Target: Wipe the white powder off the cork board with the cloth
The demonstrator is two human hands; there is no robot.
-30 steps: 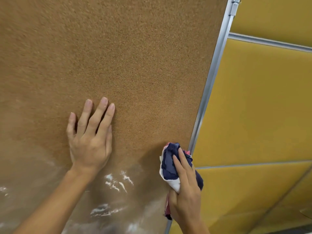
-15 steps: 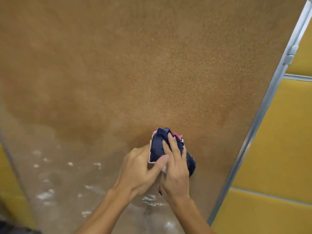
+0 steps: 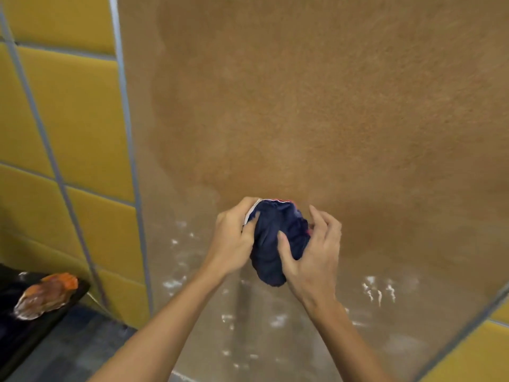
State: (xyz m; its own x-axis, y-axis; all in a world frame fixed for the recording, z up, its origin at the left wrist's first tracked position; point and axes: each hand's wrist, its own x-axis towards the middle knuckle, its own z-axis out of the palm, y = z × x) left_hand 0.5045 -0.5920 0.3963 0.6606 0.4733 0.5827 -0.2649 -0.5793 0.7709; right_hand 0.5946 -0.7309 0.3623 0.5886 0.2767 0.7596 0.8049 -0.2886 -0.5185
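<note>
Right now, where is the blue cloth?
In the head view, the blue cloth sits low and central, bunched between the left hand and right hand, in front of the cork board.

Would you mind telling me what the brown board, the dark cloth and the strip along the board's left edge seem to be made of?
The board looks like cork, matte, given its fine brown speckled grain. The cloth is soft fabric, navy, bunching into folds. The strip is probably metal, perhaps aluminium: grey with a dull sheen.
</note>
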